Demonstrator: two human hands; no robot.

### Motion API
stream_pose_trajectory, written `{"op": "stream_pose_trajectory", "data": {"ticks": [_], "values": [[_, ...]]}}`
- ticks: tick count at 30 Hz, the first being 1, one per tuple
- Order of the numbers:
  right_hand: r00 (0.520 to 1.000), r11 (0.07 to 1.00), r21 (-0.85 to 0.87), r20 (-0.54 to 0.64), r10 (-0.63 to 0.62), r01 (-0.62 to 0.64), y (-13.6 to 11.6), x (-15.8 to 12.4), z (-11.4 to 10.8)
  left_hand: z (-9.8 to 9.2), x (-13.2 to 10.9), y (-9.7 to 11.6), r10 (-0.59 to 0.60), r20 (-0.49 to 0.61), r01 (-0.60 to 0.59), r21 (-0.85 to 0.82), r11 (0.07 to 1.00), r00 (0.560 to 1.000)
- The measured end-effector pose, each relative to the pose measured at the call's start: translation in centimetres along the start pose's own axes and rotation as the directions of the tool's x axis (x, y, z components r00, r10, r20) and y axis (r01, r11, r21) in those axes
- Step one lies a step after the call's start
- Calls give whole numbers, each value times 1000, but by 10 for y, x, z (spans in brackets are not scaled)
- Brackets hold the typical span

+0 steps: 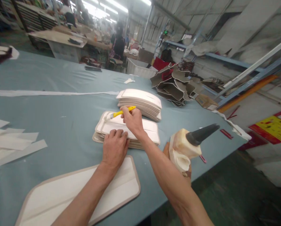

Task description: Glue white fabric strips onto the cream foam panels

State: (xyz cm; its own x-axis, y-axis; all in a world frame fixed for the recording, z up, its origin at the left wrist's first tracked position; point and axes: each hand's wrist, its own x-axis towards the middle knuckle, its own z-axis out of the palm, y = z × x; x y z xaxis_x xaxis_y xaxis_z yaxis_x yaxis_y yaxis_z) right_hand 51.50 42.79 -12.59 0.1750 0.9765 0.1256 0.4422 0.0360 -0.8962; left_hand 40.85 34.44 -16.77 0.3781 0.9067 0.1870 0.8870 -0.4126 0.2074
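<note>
My right hand (132, 121) is closed around the yellow handle of a paintbrush (127, 110). Its bristles touch the left end of the top panel on a stack of white panels with rounded corners (145, 127). My left hand (115, 144) lies on the near edge of the same stack, fingers stretched over the top panel, thumb side hidden in part. Right behind stands a second, slightly curved stack of similar panels (139, 95). Under my left forearm, a larger white panel with a beige border (121, 183) lies flat on the table.
A cut-open white container with a black spout (186, 144) stands right of my right forearm. White strips (10, 141) lie at the left on the blue-green table cover (67, 122). Brown curved pieces (174, 83) are heaped at the far right. A person (118, 45) sits in the background.
</note>
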Motion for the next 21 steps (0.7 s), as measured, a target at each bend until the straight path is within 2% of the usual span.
{"op": "stream_pose_trajectory", "data": {"ticks": [2, 3, 6, 10, 15, 21], "values": [[996, 965, 260, -65, 56, -37, 9, -1, -16, -3, 2, -2, 43, 14, -43, 28, 999, 999], [991, 942, 335, -119, 67, -24, 14, -2, -29, -5, 3, -4, 66, 19, -67, 45, 997, 998], [959, 931, 362, -274, 64, 41, 29, -14, -75, -9, 9, -9, 114, 42, -118, 89, 989, 993], [919, 933, 356, -383, 96, 51, 46, -43, -124, -14, 24, -18, 201, 115, -213, 108, 971, 973], [879, 878, 475, -443, 176, 64, 56, -81, -150, -19, 45, -32, 300, 230, -310, 5, 951, 926], [843, 756, 651, -446, 300, 76, 57, -117, -169, -20, 52, -39, 362, 207, -365, -24, 931, 909]]}}
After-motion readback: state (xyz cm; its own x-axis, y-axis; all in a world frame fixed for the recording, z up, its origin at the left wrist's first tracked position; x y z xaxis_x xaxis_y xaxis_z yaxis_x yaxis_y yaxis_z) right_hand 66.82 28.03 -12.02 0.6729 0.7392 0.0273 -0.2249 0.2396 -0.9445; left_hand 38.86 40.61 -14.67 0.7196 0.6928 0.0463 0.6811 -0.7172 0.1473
